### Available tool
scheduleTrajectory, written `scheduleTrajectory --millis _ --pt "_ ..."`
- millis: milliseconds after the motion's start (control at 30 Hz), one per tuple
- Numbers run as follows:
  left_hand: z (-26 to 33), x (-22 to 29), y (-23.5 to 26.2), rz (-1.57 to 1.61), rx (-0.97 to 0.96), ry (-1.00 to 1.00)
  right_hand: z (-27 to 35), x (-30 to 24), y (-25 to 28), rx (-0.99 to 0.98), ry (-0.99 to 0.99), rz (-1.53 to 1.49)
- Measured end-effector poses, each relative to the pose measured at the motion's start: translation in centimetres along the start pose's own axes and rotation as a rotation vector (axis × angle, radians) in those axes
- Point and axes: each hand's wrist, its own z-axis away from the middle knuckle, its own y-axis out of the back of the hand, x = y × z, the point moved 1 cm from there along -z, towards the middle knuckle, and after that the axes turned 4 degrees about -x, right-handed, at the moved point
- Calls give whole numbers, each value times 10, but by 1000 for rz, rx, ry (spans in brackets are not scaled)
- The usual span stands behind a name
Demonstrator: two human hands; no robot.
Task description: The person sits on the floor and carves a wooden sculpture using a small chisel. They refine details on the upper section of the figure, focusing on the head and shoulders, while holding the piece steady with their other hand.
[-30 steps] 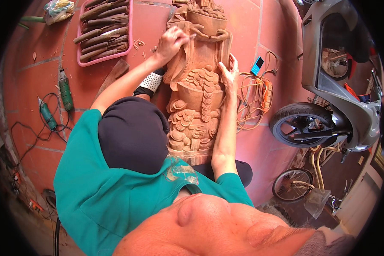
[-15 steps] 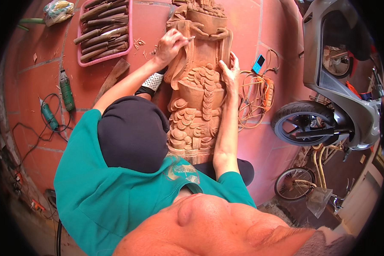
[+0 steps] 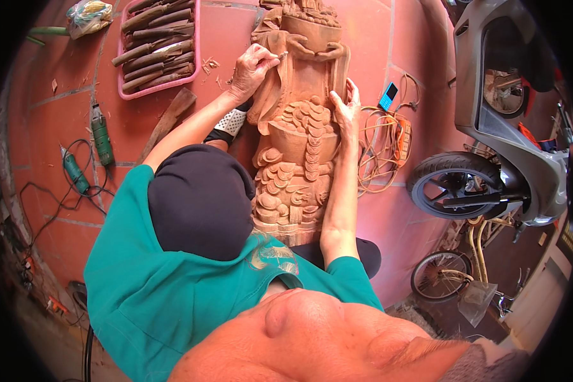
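A carved wooden statue (image 3: 293, 137) lies on its back, its base toward me, with draped sleeves, small carved hands and heaps of coin-like discs. My left hand (image 3: 249, 73) is closed in a pinch beside the statue's left sleeve. Something small and pale pokes out at the fingertips; its kind is too small to tell. Against the statue's right edge, my right hand (image 3: 346, 111) grips the wood, thumb on the front and fingers along the side.
A pink basket (image 3: 198, 44) of chisels stands at the upper left, near a wooden stick (image 3: 167, 121). Two green power tools (image 3: 100, 137) lie with cords at left. To the right are a blue phone (image 3: 388, 96), an orange power strip (image 3: 403, 139), a motorbike (image 3: 516, 127) and a bicycle (image 3: 440, 276).
The whole view has shifted very slightly. My left hand has made a small movement at the sleeve, still pinching. My right hand keeps its place on the statue's edge.
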Motion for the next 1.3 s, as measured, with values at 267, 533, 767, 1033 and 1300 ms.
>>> scheduleTrajectory --millis 267,533,767,1033,1300 --pt "-63 -31 -1 -143 78 -65 -7 10 3 -14 48 4" --pt "11 11 16 64 -73 176 0 7 3 4 -4 57" --pt "18 26 32 8 -255 129 -3 13 6 51 70 216" --pt "17 45 35 -481 -493 -199 -4 20 5 93 97 189" --pt "-83 31 30 -1025 -574 -622 0 1 0 114 48 249"
